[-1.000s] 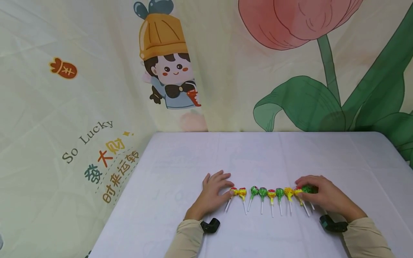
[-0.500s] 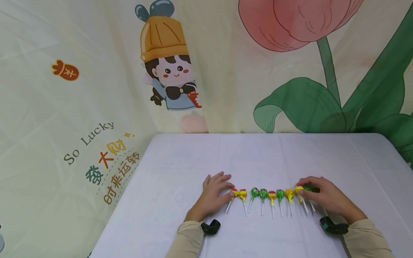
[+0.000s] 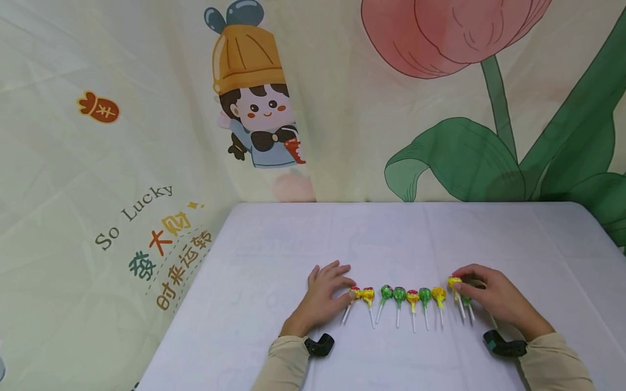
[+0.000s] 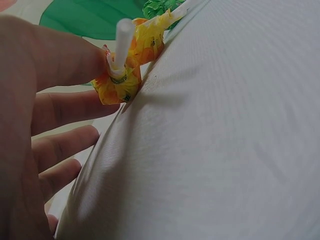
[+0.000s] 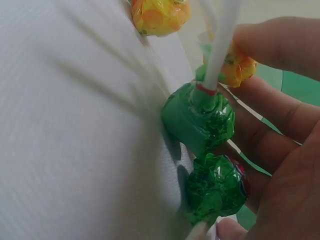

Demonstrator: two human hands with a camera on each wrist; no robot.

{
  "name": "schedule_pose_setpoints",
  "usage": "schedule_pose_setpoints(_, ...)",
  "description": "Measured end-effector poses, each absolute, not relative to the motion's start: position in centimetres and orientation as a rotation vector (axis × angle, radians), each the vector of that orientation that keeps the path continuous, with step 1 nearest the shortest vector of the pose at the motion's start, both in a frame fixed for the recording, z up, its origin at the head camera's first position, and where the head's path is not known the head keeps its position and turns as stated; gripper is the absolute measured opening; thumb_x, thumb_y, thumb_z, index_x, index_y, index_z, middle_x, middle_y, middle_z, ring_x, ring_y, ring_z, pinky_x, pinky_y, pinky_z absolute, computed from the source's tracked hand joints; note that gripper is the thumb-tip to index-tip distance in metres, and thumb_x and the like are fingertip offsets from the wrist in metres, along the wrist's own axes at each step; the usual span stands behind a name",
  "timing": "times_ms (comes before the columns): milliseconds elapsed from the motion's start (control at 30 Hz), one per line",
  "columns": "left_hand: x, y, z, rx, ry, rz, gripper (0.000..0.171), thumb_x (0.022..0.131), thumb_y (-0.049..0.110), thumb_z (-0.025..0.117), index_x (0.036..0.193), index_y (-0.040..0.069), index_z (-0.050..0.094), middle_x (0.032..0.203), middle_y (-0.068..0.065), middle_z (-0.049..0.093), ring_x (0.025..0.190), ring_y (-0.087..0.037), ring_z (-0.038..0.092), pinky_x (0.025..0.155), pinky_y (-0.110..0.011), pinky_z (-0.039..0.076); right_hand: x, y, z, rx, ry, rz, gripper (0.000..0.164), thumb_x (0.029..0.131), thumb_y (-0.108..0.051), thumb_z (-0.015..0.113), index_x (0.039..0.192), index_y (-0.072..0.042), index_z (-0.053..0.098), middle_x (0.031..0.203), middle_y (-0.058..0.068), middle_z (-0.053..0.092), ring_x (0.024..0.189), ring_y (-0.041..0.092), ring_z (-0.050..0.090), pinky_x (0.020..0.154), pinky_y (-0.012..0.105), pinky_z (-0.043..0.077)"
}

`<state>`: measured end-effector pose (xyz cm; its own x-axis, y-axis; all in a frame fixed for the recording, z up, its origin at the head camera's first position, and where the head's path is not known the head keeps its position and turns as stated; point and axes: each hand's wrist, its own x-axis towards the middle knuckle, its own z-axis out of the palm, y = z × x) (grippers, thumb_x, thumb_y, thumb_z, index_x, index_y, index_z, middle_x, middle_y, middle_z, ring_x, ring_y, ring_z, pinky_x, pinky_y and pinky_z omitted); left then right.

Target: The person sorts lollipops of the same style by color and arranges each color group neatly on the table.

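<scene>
A row of wrapped lollipops runs across the white table, sticks toward me. At its left end my left hand (image 3: 320,297) pinches a yellow lollipop (image 4: 117,90) between thumb and index finger, the other fingers spread. My right hand (image 3: 499,296) holds a yellow lollipop with a red top (image 3: 454,282) by thumb and index finger, a little farther back than the row. Under that palm, the right wrist view has a green lollipop (image 5: 200,117) and another green lollipop (image 5: 220,185); the head view mostly hides them. Beside the right hand lies a yellow lollipop (image 3: 438,296).
Between the hands lie a yellow lollipop (image 3: 368,294) next to the left hand, several green lollipops (image 3: 399,294) and a red-topped yellow lollipop (image 3: 413,296). The white table (image 3: 293,239) meets a printed curtain (image 3: 337,108) behind. Black wrist cameras (image 3: 319,344) sit on both wrists.
My right hand has shifted the red-topped yellow lollipop slightly away from me, widening its gap from the neighbouring yellow one. The left hand stays still.
</scene>
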<state>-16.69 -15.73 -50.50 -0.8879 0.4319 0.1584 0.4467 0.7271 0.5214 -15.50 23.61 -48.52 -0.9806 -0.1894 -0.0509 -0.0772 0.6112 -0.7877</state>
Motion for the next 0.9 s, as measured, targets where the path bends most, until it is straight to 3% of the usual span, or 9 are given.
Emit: schedule_pose_setpoints(900, -16.69, -15.63, -50.31, -0.769, -2.855, -0.903, 0.019, 0.093, 0.031, 0.067, 0.108, 0.022, 0.075, 0.145, -0.002, 0.053, 0.146, -0.025, 0.029, 0.114, -0.063, 0.005, -15.69, 23.51, -48.97, -0.104, 2.711, -1.353, 0.055, 0.095, -0.053, 0.063, 0.123, -0.006, 0.062, 0.129, 0.018, 0.060, 0.123, 0.043, 0.052, 0.095, 0.061, 0.045)
